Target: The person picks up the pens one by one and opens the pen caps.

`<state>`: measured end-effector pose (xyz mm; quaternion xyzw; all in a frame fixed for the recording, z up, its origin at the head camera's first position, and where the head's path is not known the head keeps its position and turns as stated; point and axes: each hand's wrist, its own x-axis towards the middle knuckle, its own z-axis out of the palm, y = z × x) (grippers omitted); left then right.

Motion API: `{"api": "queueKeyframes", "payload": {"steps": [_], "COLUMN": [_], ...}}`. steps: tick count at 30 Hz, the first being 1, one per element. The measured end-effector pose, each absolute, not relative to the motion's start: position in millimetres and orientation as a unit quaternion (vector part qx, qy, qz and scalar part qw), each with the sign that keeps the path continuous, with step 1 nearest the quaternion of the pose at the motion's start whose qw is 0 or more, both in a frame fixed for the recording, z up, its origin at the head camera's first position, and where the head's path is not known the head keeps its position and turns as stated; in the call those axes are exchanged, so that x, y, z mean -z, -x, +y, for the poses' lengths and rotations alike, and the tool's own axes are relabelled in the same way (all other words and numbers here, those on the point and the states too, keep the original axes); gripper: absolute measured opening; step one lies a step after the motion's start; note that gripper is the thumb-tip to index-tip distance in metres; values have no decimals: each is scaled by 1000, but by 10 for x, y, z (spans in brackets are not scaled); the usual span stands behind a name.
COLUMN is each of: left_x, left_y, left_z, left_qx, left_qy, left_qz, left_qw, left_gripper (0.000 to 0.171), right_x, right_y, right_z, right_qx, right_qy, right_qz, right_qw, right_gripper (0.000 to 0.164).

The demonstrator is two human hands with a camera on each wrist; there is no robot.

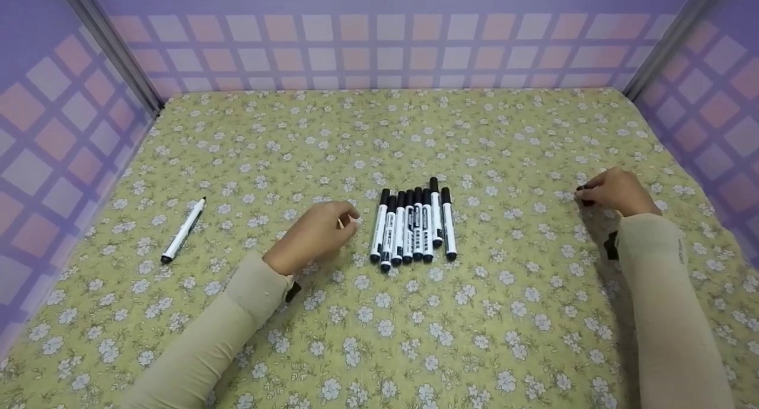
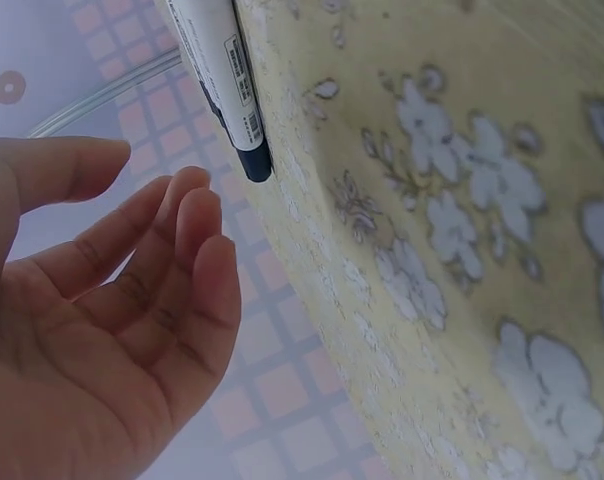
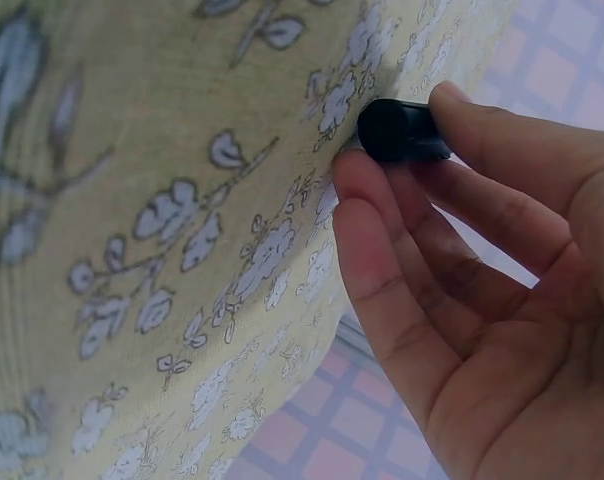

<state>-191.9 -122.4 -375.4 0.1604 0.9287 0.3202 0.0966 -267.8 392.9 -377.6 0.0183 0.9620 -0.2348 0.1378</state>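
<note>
Out at the right side of the table, my right hand (image 1: 619, 191) pinches a short black marker cap (image 3: 402, 130) between thumb and fingers, close to the cloth. My left hand (image 1: 320, 228) is held just left of a row of white markers (image 1: 413, 231) with black caps, its fingers loosely bent and holding nothing. In the left wrist view, one marker (image 2: 222, 70) lies just beyond those fingertips. Farther left, a single white marker (image 1: 185, 230) lies slanted on the cloth, its thin dark tip uncovered and pointing away from me.
A yellow-green cloth with white flowers (image 1: 379, 338) covers the table. Purple panels with pink and white squares (image 1: 391, 29) stand along the back and both sides, with grey posts (image 1: 112, 41) at the corners.
</note>
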Motion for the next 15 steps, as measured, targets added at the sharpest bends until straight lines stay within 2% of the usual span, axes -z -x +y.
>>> {"api": "queueKeyframes", "payload": {"steps": [10,15], "left_x": [3755,3780], "left_y": [2046,2092], "left_z": [-1127,-1071], "left_qx": [-350,-369], "left_qy": [-146,-139], "left_qz": [911,902], "left_qw": [160,176], "left_gripper": [37,41], "right_x": [3763,3762], "right_y": [2667,2659], "right_z": [3927,3921], "right_qx": [248,245], "right_qy": [-26,-25], "right_qz": [955,956], "right_qw": [160,156], "right_gripper": [48,44]}}
